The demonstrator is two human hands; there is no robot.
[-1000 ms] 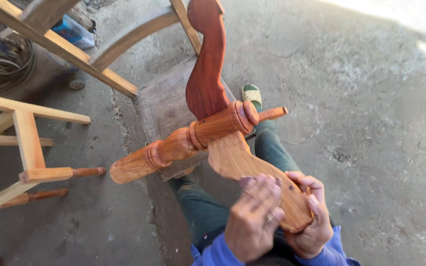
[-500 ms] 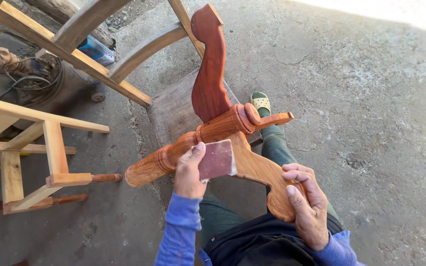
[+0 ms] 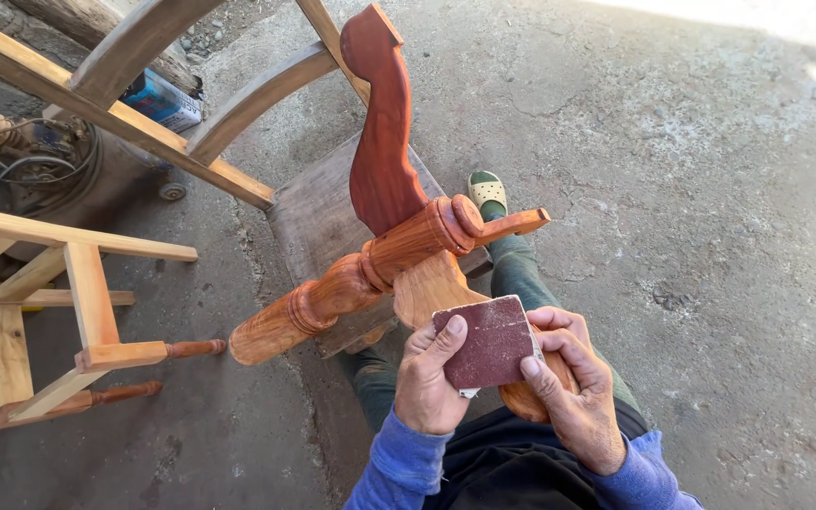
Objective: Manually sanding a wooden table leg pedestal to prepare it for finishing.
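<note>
Here, a dark red square of sandpaper (image 3: 493, 342) sits low in the view, just right of centre, held flat against the lower curved leg of a reddish turned wooden pedestal piece (image 3: 370, 269). The left hand (image 3: 427, 382) grips it from seven o'clock: its thumb lies pressed across the sheet's upper left corner, while the other fingers curl out of sight behind, so how they lie cannot be told. The right hand (image 3: 573, 392) meets the sheet from four o'clock, its thumb tip pressing the right edge and its fingers bent close together around the rounded end of the leg beneath. Both wrists wear blue sleeves (image 3: 399, 467).

From the sandpaper, the pedestal's ribbed round column runs toward nine o'clock, ending in a blunt cut face. A second scrolled leg rises toward twelve o'clock, and a short peg juts toward two o'clock. Behind the piece, at eleven o'clock, lies a worn grey wooden board (image 3: 318, 217). A foot in a pale green sandal (image 3: 486, 192) shows at twelve o'clock from the hands, on the rough concrete floor (image 3: 710, 189).

Farther out, at ten o'clock, stands a pale unfinished chair frame (image 3: 68, 283), with curved rails (image 3: 191, 104) leaning above it. At the upper left lie coiled cables (image 3: 30, 161) and a blue-labelled can (image 3: 162, 99).
</note>
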